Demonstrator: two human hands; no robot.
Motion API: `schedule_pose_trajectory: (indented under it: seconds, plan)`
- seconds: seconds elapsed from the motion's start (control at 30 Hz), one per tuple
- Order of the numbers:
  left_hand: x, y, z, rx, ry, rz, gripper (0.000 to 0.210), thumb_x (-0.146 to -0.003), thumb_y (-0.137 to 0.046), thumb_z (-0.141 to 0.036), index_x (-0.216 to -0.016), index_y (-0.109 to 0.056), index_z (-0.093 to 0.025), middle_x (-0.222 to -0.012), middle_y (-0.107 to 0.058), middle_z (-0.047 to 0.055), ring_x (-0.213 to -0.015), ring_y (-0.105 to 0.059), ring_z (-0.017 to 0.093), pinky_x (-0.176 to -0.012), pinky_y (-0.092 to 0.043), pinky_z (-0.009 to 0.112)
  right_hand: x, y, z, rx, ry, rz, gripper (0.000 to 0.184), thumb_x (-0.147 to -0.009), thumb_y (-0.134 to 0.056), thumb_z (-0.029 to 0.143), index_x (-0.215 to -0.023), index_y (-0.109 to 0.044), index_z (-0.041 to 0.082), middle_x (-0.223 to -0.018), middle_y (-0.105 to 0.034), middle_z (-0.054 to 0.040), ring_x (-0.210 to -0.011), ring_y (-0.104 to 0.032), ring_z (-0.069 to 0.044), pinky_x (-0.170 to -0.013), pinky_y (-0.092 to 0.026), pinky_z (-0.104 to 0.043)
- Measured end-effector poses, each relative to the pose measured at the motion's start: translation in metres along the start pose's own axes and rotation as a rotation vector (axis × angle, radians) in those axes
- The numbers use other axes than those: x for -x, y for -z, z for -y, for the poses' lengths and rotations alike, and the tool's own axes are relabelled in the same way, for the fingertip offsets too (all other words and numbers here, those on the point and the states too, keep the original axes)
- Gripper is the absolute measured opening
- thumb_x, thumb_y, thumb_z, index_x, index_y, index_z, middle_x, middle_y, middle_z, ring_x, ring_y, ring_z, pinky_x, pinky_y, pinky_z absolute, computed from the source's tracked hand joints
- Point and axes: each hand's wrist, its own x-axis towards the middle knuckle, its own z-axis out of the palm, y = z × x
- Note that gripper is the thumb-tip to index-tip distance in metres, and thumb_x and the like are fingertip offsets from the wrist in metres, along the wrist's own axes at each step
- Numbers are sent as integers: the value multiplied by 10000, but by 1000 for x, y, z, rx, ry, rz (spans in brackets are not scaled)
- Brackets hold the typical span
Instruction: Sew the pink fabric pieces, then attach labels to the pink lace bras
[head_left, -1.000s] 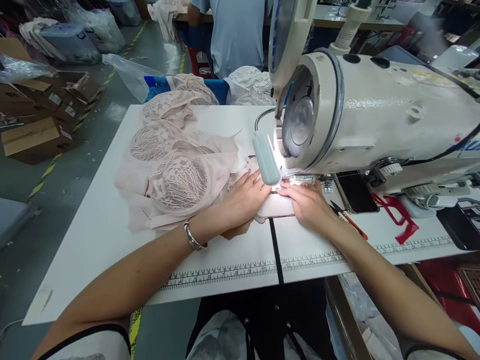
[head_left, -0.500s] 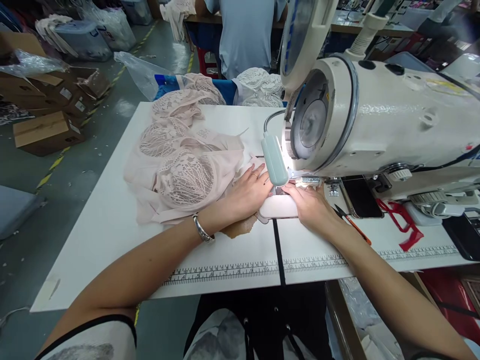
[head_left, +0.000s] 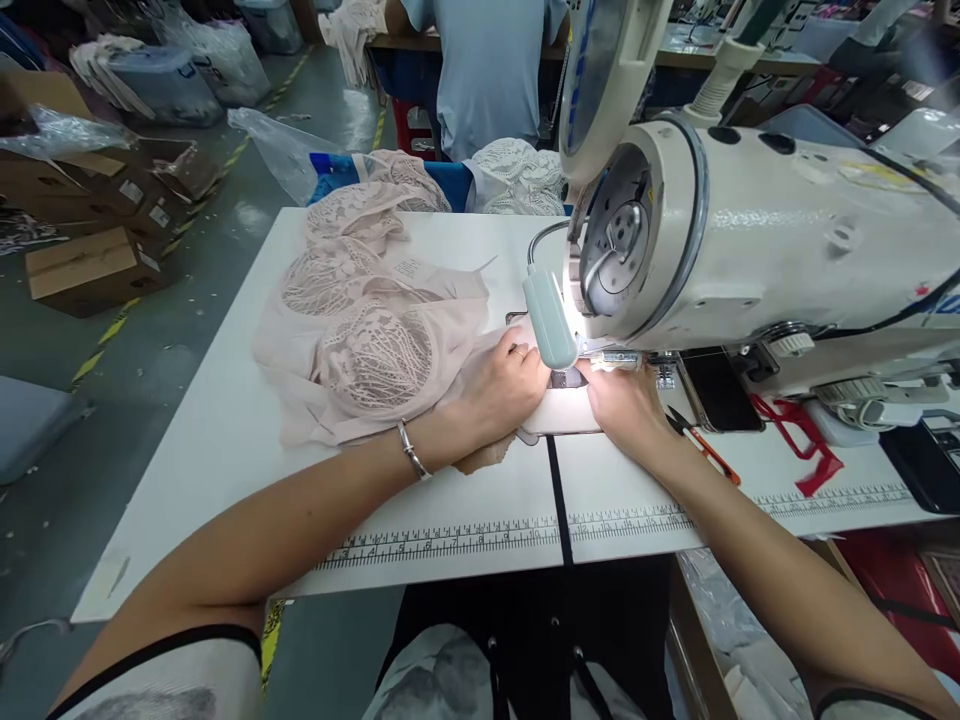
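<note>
A beige lace bra [head_left: 379, 350] is heaped on the white table, its near edge running under the needle area of the sewing machine [head_left: 780, 230]. My left hand [head_left: 512, 385] lies left of the needle, fingers curled closed on the bra's fabric. A ring and a silver bracelet show on this arm. Right of the needle, my right hand [head_left: 624, 402] has its fingers drawn together at the fabric's edge, partly hidden beneath the machine head. A small pale green lamp [head_left: 550, 318] hangs between my hands and lights the spot; it covers the needle.
Orange-handled snips [head_left: 705, 448], a dark phone [head_left: 724, 390] and a red strip [head_left: 802, 440] lie right of my right hand. A printed ruler [head_left: 465, 541] runs along the table's front edge. White lace pieces [head_left: 517, 175] hang beyond the table; a person in blue sits behind.
My left hand has gone from lying flat with fingers stretched to curled fingers. The machine's round end plate looked blurred before and now shows its parts clearly. My right hand stays near the needle.
</note>
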Motion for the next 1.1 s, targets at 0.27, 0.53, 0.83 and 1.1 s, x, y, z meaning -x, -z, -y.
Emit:
schedule_pose_trajectory:
  seconds: [0.27, 0.53, 0.83, 1.1]
  plan:
    - [-9, 7, 6, 383, 213, 204, 206, -985, -438, -276, -1146, -494, -160, -1179, -628, 114, -1242, -483, 287, -1131, -278, 515, 11, -11, -5, 45, 167, -147, 450, -833, -353, 5, -1069, -695, 178, -969, -686, -103, -907, -571, -240, -862, -439, -362]
    - [-7, 7, 5, 331, 183, 177, 210, -1008, -370, -286, -1132, -492, -168, -1137, -645, 106, -1224, -502, 275, -1157, -234, 535, 11, -10, -12, -60, 147, -86, 577, -839, -342, 31, -1266, -670, 236, -1176, -711, -61, -994, -628, -240, -919, -470, -402]
    - [-6, 15, 2, 234, 147, 146, 223, -1013, -350, -266, -1088, -521, -145, -1060, -654, 105, -1184, -523, 288, -1160, -219, 567, 8, 1, -2, -71, 84, 48, 586, -854, -304, 35, -1297, -643, 217, -1246, -685, -84, -1005, -623, -251, -860, -467, -400]
    - [-7, 13, 1, 177, 138, 141, 261, -1024, -329, -273, -1074, -545, -134, -1031, -652, 97, -1126, -551, 280, -1180, -182, 582, 9, 12, 13, 47, 74, 126, 577, -869, -288, 34, -1313, -622, 186, -1191, -683, -158, -1048, -585, -309, -922, -398, -506]
